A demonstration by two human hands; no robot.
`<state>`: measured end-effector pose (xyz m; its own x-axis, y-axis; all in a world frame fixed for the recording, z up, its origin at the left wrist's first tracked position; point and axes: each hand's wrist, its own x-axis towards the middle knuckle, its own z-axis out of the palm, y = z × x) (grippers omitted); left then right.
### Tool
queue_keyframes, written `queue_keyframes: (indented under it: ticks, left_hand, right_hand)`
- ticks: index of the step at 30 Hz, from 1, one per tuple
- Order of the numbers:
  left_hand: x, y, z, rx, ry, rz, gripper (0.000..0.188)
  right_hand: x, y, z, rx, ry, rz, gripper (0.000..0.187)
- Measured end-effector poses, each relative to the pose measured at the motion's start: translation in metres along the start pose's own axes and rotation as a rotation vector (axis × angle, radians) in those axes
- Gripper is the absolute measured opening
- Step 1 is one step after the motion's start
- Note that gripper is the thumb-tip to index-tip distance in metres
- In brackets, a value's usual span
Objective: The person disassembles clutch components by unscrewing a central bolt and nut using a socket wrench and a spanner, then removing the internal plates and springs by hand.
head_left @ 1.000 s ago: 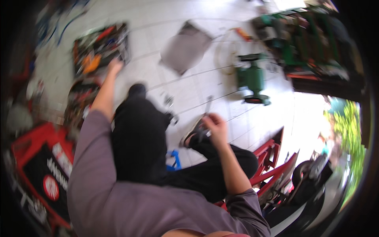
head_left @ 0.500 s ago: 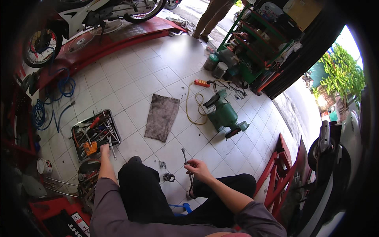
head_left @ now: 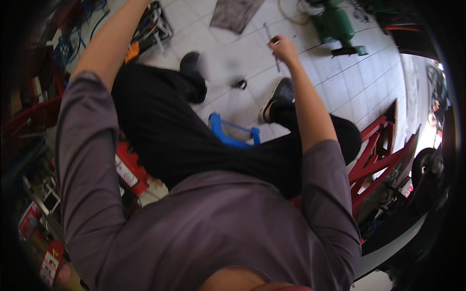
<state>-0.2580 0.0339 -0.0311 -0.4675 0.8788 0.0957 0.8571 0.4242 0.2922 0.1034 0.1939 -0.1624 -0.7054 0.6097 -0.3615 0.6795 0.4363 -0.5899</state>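
Observation:
My right hand is closed around a long thin metal rod tool, which stands out above and below the fingers. It is over the tiled floor, above my right shoe. My left forearm stretches to the upper edge, and the left hand lies beyond the picture. Beside that forearm are metal tools in a tray and an orange tool. A small dark ring-like part rests on the floor between my feet. Close by, a blurred patch hides some detail.
A brown cloth lies on the tiles ahead. The green bench grinder stands to the right of it. A blue frame shows between my legs. Red metal framework rises at the right, and a blue hose is coiled at the left.
The view has tipped down toward my body, so things sit higher in the picture. My left hand has gone out past the upper edge. My right hand still holds the rod tool.

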Motion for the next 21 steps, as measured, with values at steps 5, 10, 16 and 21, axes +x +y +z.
queue_keyframes:
  ticks: [5, 10, 16, 21]
  left_hand:
    - [-0.048, 0.038, 0.146, -0.192, -0.293, -0.183, 0.049]
    - [-0.134, 0.074, 0.280, -0.302, -0.502, -0.320, 0.037]
    - [-0.187, 0.100, 0.323, -0.505, -0.596, -0.632, 0.039]
    - [-0.161, 0.101, 0.306, -0.679, -0.526, -0.729, 0.038]
  right_hand:
    - [-0.002, 0.069, 0.063, -0.141, -0.057, 0.290, 0.029]
    - [-0.025, 0.107, 0.092, -0.135, -0.170, 0.366, 0.029]
    - [-0.023, 0.130, 0.130, -0.122, -0.270, 0.432, 0.032]
    - [-0.018, 0.151, 0.157, -0.109, -0.213, 0.432, 0.037]
